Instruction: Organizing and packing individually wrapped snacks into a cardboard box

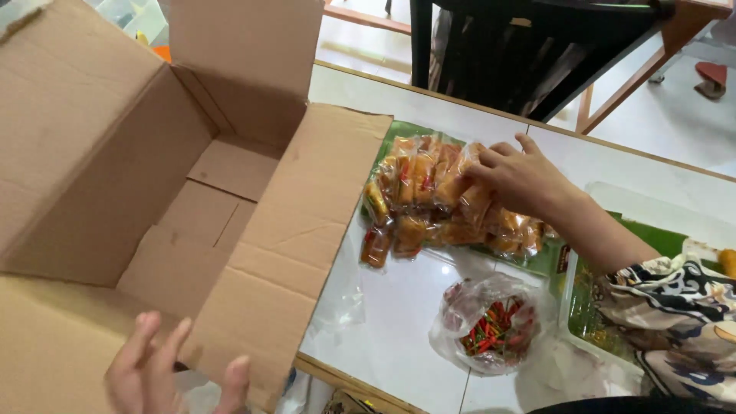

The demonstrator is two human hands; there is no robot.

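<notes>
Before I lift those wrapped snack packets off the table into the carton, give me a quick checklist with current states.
1. Cardboard box open, flaps spread: ok.
2. Box floor free of contents: ok, only bare cardboard shows.
3. Right hand on the snack packets: ok, fingers rest on top; grasp cannot tell.
4. Left hand steadying the box's near flap: ok.
5. Bag of chillies out of the path: ok, it lies nearer than the packets.
6. Packets stacked evenly: not ok, some lie loose at the edge.

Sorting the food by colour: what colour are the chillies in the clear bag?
Mostly red, some green, in the bag of chillies; the head view shows it.
</notes>
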